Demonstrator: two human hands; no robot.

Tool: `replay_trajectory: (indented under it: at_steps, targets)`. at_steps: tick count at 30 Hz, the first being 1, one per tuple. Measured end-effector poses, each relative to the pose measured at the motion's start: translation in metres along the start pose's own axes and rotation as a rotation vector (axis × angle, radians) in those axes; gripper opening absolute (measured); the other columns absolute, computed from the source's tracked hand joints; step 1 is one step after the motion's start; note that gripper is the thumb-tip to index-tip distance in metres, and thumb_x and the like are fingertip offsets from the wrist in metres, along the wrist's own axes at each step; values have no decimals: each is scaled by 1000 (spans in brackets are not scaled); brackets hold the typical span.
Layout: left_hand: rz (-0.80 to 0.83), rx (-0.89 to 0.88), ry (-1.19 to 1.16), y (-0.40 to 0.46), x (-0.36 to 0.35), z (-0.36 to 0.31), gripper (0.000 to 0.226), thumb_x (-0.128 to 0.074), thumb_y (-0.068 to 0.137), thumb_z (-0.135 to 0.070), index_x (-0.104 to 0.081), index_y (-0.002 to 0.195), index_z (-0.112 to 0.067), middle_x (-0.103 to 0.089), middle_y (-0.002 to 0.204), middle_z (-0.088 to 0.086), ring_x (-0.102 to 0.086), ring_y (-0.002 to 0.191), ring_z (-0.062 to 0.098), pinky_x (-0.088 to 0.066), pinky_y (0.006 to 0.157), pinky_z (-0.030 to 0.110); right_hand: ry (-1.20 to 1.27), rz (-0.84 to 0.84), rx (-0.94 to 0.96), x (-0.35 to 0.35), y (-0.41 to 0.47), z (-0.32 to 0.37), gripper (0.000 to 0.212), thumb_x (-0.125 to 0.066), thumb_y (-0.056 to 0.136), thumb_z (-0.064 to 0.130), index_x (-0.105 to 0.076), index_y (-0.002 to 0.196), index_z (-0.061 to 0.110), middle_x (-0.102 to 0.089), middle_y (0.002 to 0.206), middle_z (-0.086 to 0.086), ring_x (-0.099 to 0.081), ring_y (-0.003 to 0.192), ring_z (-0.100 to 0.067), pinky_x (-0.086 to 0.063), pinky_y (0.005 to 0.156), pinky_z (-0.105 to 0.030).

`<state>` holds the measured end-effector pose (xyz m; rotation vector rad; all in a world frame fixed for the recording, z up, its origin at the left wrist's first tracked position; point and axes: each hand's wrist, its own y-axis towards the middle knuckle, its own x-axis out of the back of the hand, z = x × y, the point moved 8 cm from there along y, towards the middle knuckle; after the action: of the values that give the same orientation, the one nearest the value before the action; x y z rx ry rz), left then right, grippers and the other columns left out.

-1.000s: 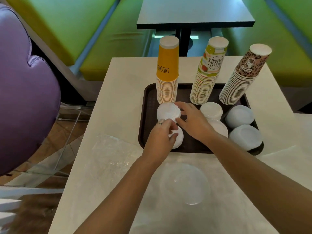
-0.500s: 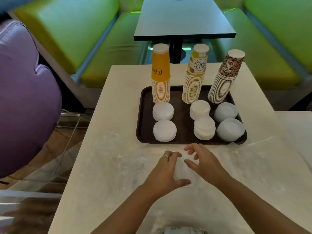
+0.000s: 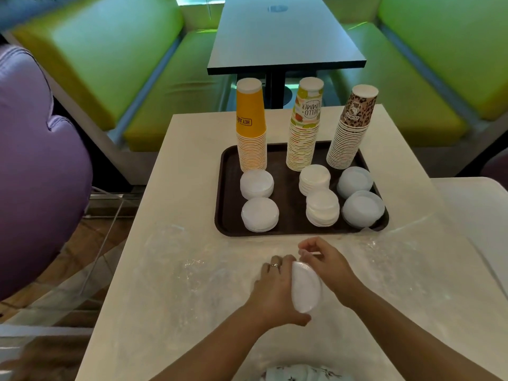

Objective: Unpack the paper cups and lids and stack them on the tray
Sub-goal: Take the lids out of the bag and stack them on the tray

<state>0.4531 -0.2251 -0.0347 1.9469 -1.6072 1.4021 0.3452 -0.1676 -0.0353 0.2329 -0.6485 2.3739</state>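
While a white lid [image 3: 305, 289] stands on edge above the pale table [image 3: 192, 171], the left hand [image 3: 275, 292] grips it with fingers curled over its top rim and thumb under its lower edge, a ring on one finger. Just right of the lid, the right hand [image 3: 325, 264] has its fingertips drawn together; whether they pinch the clear plastic wrap [image 3: 170, 270] spread under both hands cannot be told. Beyond the hands sits the dark tray [image 3: 228, 215], carrying three upturned cup stacks, yellow [image 3: 251, 127], fruit-printed [image 3: 304, 125] and leopard-printed [image 3: 350, 127], with six short piles of white lids [image 3: 259, 214] nearer the hands.
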Motion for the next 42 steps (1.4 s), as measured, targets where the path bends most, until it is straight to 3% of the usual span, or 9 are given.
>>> replay_trajectory:
  at_steps: [6,9,14,18,22,28,31,36,42]
  targets:
    - [-18,24,-317,0,5,11,102,-85,60,-43,-18,135,-28,-27,133,-8,-38,115,11,-41,87,22,173,77,-19,-8,-11,-10,40,-26,99,45,-59,110,26,-65,108,3,-60,104,-15,-46,95,-32]
    - [-2,29,-416,1,9,15,99,-85,60,-43,-19,133,-32,-31,128,-10,-37,119,12,-44,96,30,180,98,-35,-13,-13,-15,51,-21,93,54,-61,110,28,-66,109,4,-61,102,-13,-49,89,-27]
    - [-6,56,-648,4,17,28,92,-87,61,-33,-22,128,-37,-40,128,-10,-45,118,11,-49,96,34,143,111,-51,-12,-16,-16,37,-23,101,43,-59,101,36,-64,101,11,-60,95,-6,-44,74,-15]
    - [-23,26,-568,8,20,32,96,-86,63,-30,-16,128,-38,-36,130,-9,-43,118,11,-48,94,29,67,113,18,-12,-15,-15,36,-28,102,35,-63,104,30,-66,103,8,-61,99,-9,-45,79,-17]
    - [-17,-10,-512,7,13,29,101,-87,60,-35,-16,133,-35,-34,131,-10,-42,118,8,-48,93,26,-168,121,90,-16,-12,-10,16,-45,99,29,-56,110,27,-60,108,10,-57,105,-13,-43,80,-15]
    - [-76,88,-664,8,15,41,92,-87,64,-29,-20,127,-38,-39,127,-10,-44,116,10,-48,90,26,-727,150,119,-14,-5,-6,55,-62,85,48,-48,132,24,-47,128,6,-40,114,-11,-35,92,-22]
    - [-176,138,-720,14,35,49,91,-86,66,-27,-21,129,-35,-37,130,-9,-41,121,13,-44,98,30,-703,186,93,-15,-3,-6,52,-63,84,49,-49,128,25,-49,124,5,-43,109,-11,-37,91,-21]
    - [-415,197,-501,33,88,60,106,-89,60,-29,-21,142,-20,-25,140,3,-35,118,14,-35,94,26,-612,204,94,-10,-4,1,44,-69,81,45,-53,118,27,-52,110,10,-51,98,-8,-38,76,-15]
    - [-469,295,-274,70,108,68,110,-88,60,-37,-20,142,-12,-22,143,9,-34,129,24,-40,99,36,-556,180,129,-4,-3,9,29,-72,79,41,-50,98,35,-49,103,15,-48,93,-4,-37,74,-13]
